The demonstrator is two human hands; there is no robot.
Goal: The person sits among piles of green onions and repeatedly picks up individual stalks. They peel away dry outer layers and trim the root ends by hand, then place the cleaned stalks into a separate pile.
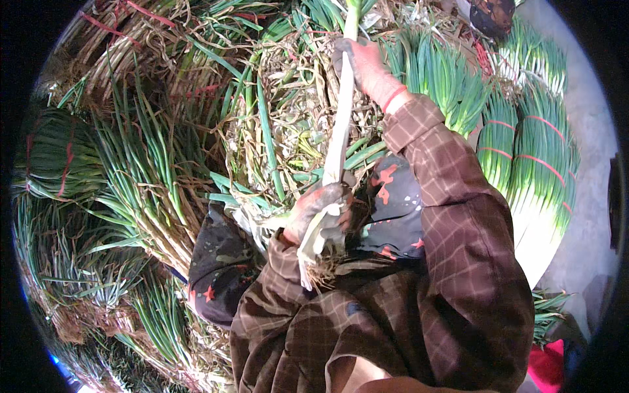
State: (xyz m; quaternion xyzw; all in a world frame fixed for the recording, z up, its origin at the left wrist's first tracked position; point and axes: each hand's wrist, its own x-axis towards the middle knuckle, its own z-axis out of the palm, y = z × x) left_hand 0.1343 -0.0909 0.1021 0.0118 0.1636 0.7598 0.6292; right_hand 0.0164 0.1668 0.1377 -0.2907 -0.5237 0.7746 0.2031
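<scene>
A long green onion (339, 132) with a white shaft runs from my lap up to the top of the view. My right hand (361, 69), in a coral and grey glove, is closed round its upper part, where the white turns green. Near the root end, my left hand (319, 209), in a stained glove of the same kind, grips the shaft. Loose pale outer skin (314, 236) hangs over the left hand, with a tuft of brown roots (322, 270) below it, close to my checked jacket.
Dry peeled leaves (295, 113) lie heaped in front of my knees. Untrimmed onions (152, 186) are piled at the left, beside a tied green bundle (59, 152). Cleaned bundles with red ties (535, 157) lie at the right. A dark rounded object (491, 17) is at the top right.
</scene>
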